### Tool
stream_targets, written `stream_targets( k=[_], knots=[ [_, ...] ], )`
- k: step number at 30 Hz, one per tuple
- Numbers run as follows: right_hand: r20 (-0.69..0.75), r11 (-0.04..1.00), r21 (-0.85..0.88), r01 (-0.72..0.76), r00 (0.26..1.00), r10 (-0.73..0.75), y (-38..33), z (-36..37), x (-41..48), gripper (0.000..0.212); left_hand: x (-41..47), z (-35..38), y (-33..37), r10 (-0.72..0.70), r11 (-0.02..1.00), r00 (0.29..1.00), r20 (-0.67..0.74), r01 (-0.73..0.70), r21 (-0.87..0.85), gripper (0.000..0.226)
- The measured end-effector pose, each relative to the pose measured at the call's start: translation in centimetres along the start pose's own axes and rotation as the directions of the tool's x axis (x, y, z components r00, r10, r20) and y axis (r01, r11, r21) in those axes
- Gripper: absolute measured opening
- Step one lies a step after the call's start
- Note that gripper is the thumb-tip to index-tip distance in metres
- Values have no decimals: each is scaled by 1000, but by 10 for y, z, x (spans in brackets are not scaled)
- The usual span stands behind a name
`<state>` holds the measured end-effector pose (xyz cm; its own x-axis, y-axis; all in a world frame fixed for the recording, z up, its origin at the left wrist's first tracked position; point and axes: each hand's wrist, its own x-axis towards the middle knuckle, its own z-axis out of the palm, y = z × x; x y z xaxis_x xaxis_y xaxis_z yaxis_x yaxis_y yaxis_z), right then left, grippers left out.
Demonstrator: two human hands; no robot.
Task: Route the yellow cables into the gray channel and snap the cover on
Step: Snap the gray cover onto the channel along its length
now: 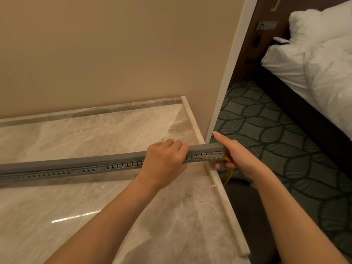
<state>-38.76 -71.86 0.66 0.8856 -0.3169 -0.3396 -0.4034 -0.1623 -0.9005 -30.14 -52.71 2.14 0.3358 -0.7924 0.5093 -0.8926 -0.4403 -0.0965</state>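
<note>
Polished beige marble floor point(95, 197) bounded at the rear by a plain beige wall point(114, 44), whose white corner trim point(228, 73) stands just behind the right hand. Beyond the raised marble edge strip point(223, 202) lies green leaf-patterned carpet point(285, 130), and at upper right stands a bed with a rumpled white duvet point(314, 63) on a dark wooden base point(297, 115). A small metal wall plate point(266, 25) is too small to read. The long gray slotted plastic channel point(76, 170) lies across the marble from the left frame edge to the floor's right edge, with a smooth gray cover strip point(85, 161) along its top. The left hand point(163, 161) grips the channel near its right end, fingers curled over the far side, hiding that stretch. The right hand point(236, 157) is at the channel's very end, index finger straight and pointing toward the wall corner. Its remaining fingers curl around the yellow cables point(227, 169), which emerge there and drop past the edge strip. Yellow also shows through the last slots between the two hands.
</note>
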Motion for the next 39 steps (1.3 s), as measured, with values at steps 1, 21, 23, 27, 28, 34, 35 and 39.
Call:
stream_targets(
  k=[1,21,23,27,28,34,35,39],
  knots=[
    [84,1000,16,17,996,-18,-4,-4,-2,69,0,-2,0,7,1000,999,-32,-7,1,16],
    [216,953,-142,269,948,-235,-9,-3,-19,20,-2,6,-21,-219,938,833,509,324,-126,38],
    [199,958,-127,255,953,-228,-12,-3,-17,23,1,8,-24,-223,940,833,507,321,-115,41],
    [73,912,-311,268,963,-258,-11,3,-15,20,5,10,-30,-223,933,817,532,337,-127,45],
    [-22,855,-419,305,938,-346,-12,5,-17,22,6,11,-31,-224,929,809,543,346,-133,45],
    [174,115,-877,467,532,-829,-4,33,-27,45,20,18,-42,-178,893,718,673,405,-196,47],
    [186,60,-896,440,495,-849,-1,40,-26,38,24,20,-43,-170,867,685,708,446,-223,48],
    [188,-23,-919,394,385,-904,1,48,-13,16,30,33,-47,-119,771,570,813,569,-286,43]
  ],
)
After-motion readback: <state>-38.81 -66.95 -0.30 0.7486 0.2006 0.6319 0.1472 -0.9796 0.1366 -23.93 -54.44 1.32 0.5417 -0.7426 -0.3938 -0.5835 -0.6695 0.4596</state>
